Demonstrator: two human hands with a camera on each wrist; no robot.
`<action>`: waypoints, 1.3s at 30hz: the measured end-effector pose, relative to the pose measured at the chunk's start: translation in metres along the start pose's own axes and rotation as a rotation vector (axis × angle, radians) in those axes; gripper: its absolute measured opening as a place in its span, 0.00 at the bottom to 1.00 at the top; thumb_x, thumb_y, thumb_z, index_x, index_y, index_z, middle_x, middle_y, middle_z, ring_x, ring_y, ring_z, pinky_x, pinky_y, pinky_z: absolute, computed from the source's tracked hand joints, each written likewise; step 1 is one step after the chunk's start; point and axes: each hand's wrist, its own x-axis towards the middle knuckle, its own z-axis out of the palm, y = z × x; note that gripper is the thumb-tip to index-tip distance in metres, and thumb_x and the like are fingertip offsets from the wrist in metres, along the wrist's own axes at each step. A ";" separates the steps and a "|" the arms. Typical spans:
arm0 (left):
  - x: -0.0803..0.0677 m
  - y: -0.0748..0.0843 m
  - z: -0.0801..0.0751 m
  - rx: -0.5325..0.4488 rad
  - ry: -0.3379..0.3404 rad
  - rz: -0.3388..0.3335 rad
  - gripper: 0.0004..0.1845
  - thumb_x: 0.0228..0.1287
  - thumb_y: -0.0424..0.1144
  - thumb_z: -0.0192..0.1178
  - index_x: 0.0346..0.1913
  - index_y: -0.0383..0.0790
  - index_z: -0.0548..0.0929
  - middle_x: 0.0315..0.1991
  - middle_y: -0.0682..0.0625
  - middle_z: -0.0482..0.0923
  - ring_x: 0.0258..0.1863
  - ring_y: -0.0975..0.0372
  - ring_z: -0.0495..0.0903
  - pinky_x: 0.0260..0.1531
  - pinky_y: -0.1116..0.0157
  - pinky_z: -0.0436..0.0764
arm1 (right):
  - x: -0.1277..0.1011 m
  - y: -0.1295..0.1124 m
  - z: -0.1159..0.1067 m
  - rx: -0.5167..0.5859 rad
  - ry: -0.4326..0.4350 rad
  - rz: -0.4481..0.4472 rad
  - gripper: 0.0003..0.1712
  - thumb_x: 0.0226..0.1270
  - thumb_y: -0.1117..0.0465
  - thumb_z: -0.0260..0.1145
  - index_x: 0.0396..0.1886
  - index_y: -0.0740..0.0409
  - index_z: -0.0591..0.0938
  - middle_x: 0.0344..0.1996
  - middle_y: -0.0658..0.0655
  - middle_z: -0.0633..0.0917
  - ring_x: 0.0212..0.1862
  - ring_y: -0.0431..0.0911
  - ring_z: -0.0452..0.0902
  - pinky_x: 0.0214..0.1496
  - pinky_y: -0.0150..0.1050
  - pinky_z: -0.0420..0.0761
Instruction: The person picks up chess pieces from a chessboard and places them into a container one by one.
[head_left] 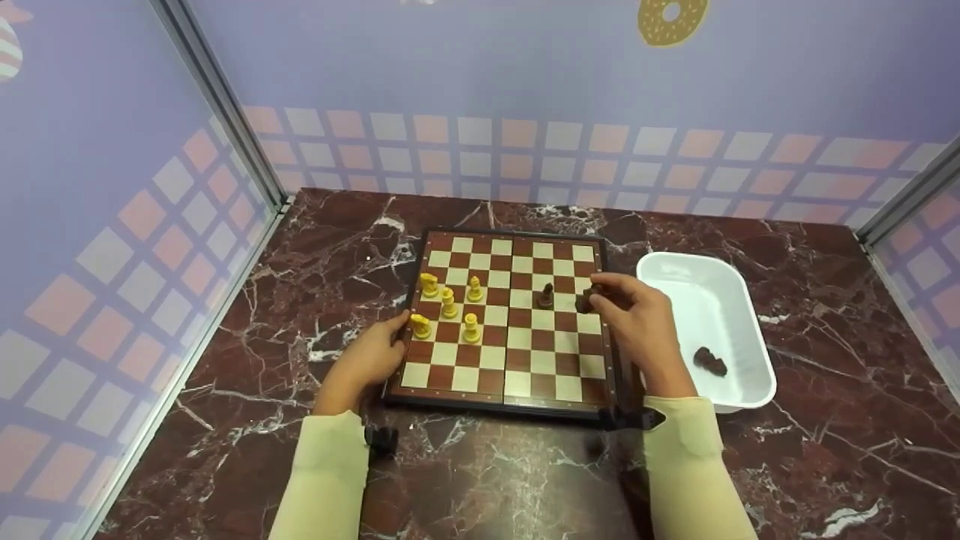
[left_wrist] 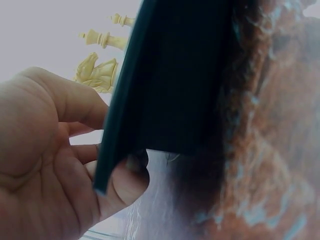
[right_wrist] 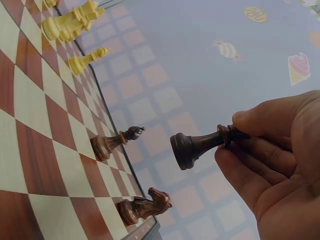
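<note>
My right hand [head_left: 641,322] pinches a dark chess piece [right_wrist: 195,147] by its upper end, above the board's right side; the fingers hide its head. Near it on the chessboard [head_left: 532,386] stand a dark bishop [right_wrist: 107,145] and a dark knight [right_wrist: 142,206]. With my left hand [head_left: 371,352] I grip the board's left edge; in the left wrist view a finger reaches under the rim [left_wrist: 120,100]. Beside that hand stand two yellow knights [head_left: 421,327] and a yellow king [head_left: 448,304]. A yellow bishop [head_left: 474,290] and rook [head_left: 471,330] stand further in.
A white plastic tray [head_left: 697,277] sits to the right of the board, with dark chess pieces [head_left: 709,362] lying inside. Marbled table surface [head_left: 330,247] surrounds the board. Patterned panels [head_left: 465,75] stand behind and at both sides.
</note>
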 end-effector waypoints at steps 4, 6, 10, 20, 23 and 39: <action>0.001 0.000 0.001 0.011 0.009 0.000 0.32 0.66 0.32 0.45 0.74 0.38 0.59 0.66 0.31 0.68 0.22 0.57 0.70 0.28 0.62 0.71 | -0.001 -0.001 -0.005 0.012 0.019 0.007 0.15 0.61 0.65 0.68 0.49 0.56 0.86 0.40 0.58 0.88 0.38 0.38 0.81 0.42 0.25 0.78; 0.001 0.000 0.001 0.016 0.015 -0.005 0.32 0.66 0.32 0.45 0.74 0.38 0.59 0.67 0.32 0.67 0.30 0.53 0.75 0.34 0.59 0.73 | -0.002 -0.001 -0.007 0.022 0.021 0.003 0.15 0.61 0.65 0.68 0.48 0.56 0.86 0.39 0.58 0.88 0.36 0.36 0.81 0.41 0.26 0.79; 0.001 0.000 0.002 0.016 0.026 -0.010 0.32 0.66 0.32 0.45 0.74 0.38 0.59 0.67 0.32 0.66 0.39 0.51 0.77 0.39 0.58 0.74 | -0.002 -0.002 -0.011 0.031 0.026 0.000 0.14 0.62 0.66 0.67 0.48 0.56 0.86 0.39 0.56 0.88 0.38 0.34 0.81 0.42 0.25 0.79; 0.000 0.000 0.003 -0.017 0.016 -0.028 0.33 0.66 0.31 0.45 0.75 0.41 0.58 0.69 0.33 0.64 0.16 0.62 0.62 0.22 0.65 0.67 | -0.003 -0.003 -0.021 0.062 0.060 0.028 0.14 0.61 0.66 0.68 0.48 0.58 0.86 0.43 0.61 0.88 0.40 0.33 0.82 0.38 0.25 0.80; 0.001 0.000 0.003 -0.005 0.022 -0.023 0.33 0.66 0.31 0.44 0.75 0.40 0.58 0.69 0.32 0.64 0.22 0.57 0.69 0.25 0.63 0.69 | -0.003 -0.002 -0.024 0.070 0.070 0.040 0.14 0.62 0.66 0.67 0.48 0.58 0.86 0.44 0.61 0.88 0.41 0.34 0.83 0.38 0.25 0.80; 0.001 0.000 0.004 0.013 0.048 -0.007 0.32 0.66 0.32 0.44 0.74 0.38 0.59 0.68 0.33 0.65 0.36 0.51 0.77 0.32 0.60 0.72 | -0.001 0.007 -0.040 0.097 0.164 0.063 0.14 0.60 0.68 0.68 0.47 0.61 0.86 0.40 0.55 0.88 0.41 0.30 0.83 0.47 0.25 0.79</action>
